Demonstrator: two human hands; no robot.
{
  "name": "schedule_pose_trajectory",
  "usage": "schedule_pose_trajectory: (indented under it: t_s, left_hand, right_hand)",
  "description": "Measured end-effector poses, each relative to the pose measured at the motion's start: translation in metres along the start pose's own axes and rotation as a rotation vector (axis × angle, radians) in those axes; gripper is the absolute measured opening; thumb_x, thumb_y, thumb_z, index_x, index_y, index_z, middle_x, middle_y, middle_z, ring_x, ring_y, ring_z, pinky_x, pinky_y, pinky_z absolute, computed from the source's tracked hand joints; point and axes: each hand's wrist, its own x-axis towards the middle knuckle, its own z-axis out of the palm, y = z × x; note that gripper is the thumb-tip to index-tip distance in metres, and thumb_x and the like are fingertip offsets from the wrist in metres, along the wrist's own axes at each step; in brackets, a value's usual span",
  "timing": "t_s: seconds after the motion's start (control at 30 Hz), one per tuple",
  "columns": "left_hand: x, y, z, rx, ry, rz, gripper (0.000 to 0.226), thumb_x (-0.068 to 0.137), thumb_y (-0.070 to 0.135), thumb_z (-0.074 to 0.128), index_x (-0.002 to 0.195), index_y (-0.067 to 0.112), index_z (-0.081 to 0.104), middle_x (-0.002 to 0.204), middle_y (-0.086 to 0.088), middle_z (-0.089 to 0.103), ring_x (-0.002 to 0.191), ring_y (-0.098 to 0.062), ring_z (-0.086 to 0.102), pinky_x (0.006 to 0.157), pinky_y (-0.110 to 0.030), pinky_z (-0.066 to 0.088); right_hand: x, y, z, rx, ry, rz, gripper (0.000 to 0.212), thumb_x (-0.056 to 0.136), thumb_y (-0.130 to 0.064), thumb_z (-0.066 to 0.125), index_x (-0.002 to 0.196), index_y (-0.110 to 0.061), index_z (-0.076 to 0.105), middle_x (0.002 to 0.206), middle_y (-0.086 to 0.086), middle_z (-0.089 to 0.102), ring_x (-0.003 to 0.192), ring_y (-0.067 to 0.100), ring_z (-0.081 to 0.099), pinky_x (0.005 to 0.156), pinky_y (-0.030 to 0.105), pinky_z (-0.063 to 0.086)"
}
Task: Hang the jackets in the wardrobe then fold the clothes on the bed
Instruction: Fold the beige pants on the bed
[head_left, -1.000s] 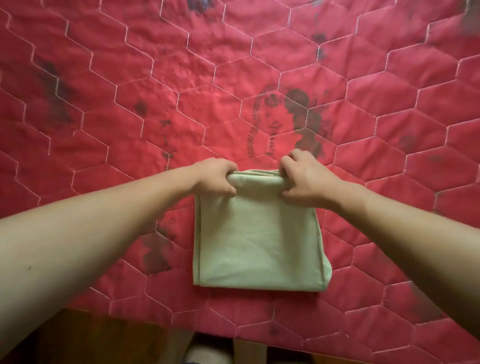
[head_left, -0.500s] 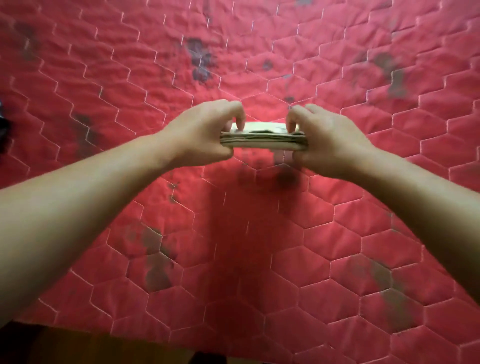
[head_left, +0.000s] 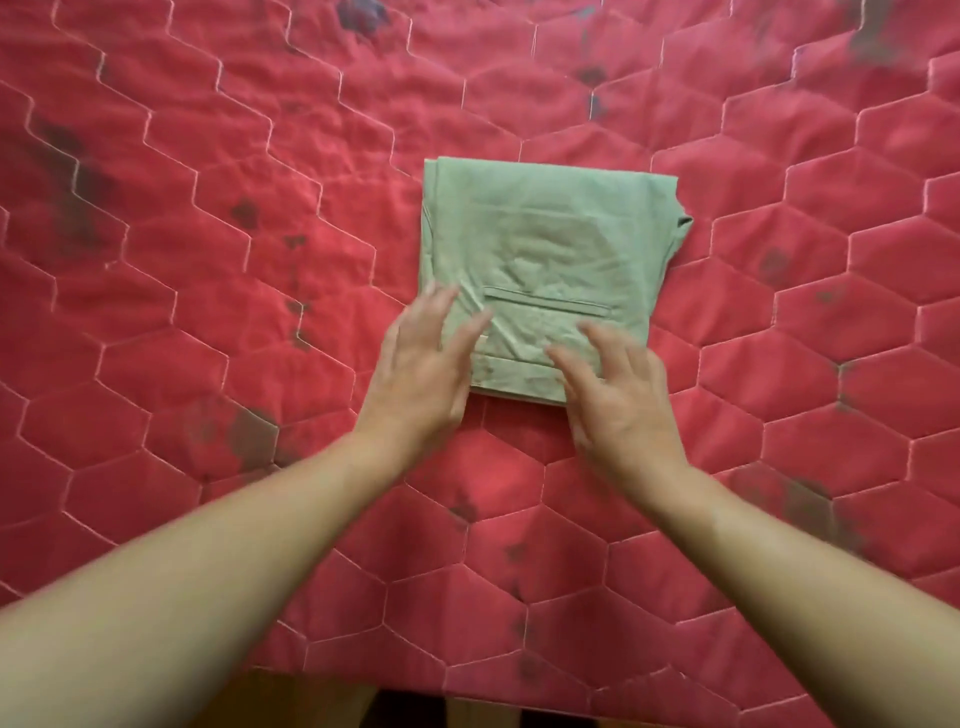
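**Folded trousers lie just beyond two open hands**

The folded green trousers (head_left: 540, 249) rest on the red quilted bedspread (head_left: 208, 260), long axis running near to far. The left hand (head_left: 421, 374) and right hand (head_left: 618, 400) are over the near corners, equally close, fingers spread and gripping nothing.

this looks like a bedroom in a home. a red quilted bedspread (head_left: 208, 260) with pale hexagon stitching and faded dark printed patches fills almost the whole view, softly rumpled like cloth laid over a mattress. a folded green garment (head_left: 540, 244) with a slit pocket lies flat on it, the sort of everyday clothing kept in a house. at the bottom edge the spread ends and brown wood (head_left: 317, 701) shows below, bed frame or floor, hard to tell.
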Motion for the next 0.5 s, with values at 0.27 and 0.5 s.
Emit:
schedule_pose_trajectory:
  t_s: [0.27,0.5]
  left_hand:
    - [0.073,-0.026,0.060,0.235,-0.099,-0.077,0.071,0.099,0.055,0.031,0.161,0.038,0.001,0.169,-0.012,-0.013,0.156,-0.028,-0.014,0.125,-0.055,-0.002]
    - [0.092,-0.021,0.030,0.217,-0.183,-0.100,0.062,0.101,0.058,0.028,0.159,0.046,0.011,0.170,-0.008,-0.009,0.156,-0.025,-0.012,0.123,-0.058,-0.006]
  right_hand:
    - [0.064,0.028,0.058,-0.192,-0.112,0.116,0.079,0.095,-0.066,0.031,0.163,-0.032,0.010,0.171,0.013,-0.004,0.157,0.038,-0.006,0.120,0.069,0.001]
    - [0.084,0.034,0.021,-0.120,-0.130,0.148,0.059,0.100,-0.059,0.031,0.154,-0.037,0.037,0.169,0.008,0.018,0.152,0.033,0.020,0.115,0.056,0.025]
